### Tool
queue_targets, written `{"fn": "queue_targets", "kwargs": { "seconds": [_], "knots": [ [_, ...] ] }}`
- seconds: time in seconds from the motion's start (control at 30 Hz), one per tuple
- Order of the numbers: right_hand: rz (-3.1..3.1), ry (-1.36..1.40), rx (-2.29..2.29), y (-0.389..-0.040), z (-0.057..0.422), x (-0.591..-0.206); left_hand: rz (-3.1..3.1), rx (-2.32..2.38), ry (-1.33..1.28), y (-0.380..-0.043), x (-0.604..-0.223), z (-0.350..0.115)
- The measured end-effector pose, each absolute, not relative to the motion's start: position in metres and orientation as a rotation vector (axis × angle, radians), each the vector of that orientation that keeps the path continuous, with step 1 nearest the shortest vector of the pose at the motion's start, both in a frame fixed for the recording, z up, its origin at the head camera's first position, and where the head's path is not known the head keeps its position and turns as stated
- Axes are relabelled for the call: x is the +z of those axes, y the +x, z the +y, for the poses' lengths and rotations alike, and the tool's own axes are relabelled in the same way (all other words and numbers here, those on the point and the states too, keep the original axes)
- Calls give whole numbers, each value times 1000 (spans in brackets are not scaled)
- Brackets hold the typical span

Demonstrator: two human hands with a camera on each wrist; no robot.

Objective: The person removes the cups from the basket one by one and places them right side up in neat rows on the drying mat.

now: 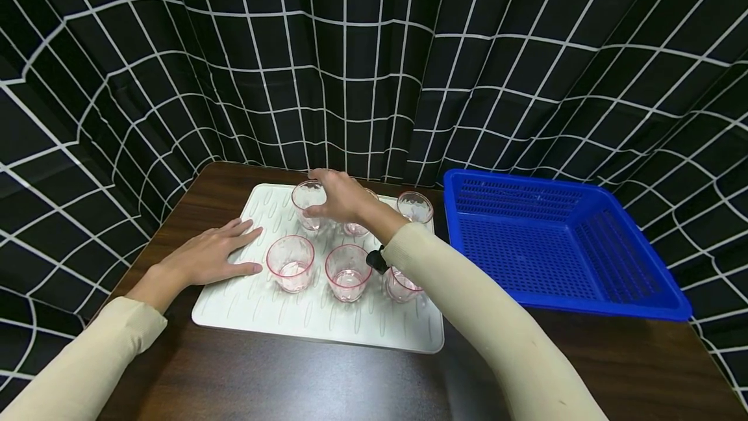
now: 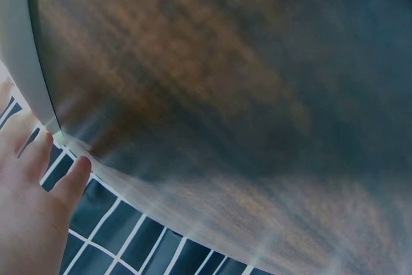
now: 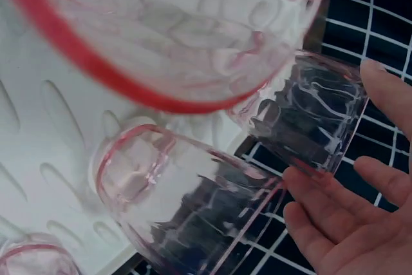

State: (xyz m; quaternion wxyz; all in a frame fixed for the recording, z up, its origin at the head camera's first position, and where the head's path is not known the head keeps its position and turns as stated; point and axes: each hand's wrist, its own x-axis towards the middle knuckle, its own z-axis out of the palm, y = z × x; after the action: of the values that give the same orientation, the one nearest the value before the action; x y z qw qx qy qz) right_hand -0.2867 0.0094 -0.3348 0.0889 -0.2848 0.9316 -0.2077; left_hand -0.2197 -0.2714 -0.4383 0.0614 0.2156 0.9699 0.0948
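Several clear glasses with pink rims stand in two rows on a white ridged mat (image 1: 239, 304). Around the back-left glass (image 1: 306, 195) the thumb and fingers of my right hand (image 1: 341, 197) curl, reaching over from its right side. The right wrist view shows that glass (image 3: 312, 111) between the thumb and fingers, with another glass (image 3: 187, 198) beside the fingertips. My left hand (image 1: 210, 255) rests on the mat's left edge, its fingers spread. A front-left glass (image 1: 291, 264) is just right of the left thumb. The right arm partly hides the back-middle and front-right glasses.
A blue plastic basket (image 1: 648, 271) stands to the right of the mat on the dark wooden table (image 1: 263, 375). Black curtains (image 1: 374, 70) with a white grid hang behind and on both sides. The back-right glass (image 1: 415, 205) stands close to the basket.
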Motion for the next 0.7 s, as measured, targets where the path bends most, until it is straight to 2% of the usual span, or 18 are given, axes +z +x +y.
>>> {"fn": "queue_targets", "kwargs": {
  "seconds": [0.7],
  "knots": [
    [2732, -883, -522, -290, 3, -340, 2934, 284, 663, -219, -437, -271]
  ]
}}
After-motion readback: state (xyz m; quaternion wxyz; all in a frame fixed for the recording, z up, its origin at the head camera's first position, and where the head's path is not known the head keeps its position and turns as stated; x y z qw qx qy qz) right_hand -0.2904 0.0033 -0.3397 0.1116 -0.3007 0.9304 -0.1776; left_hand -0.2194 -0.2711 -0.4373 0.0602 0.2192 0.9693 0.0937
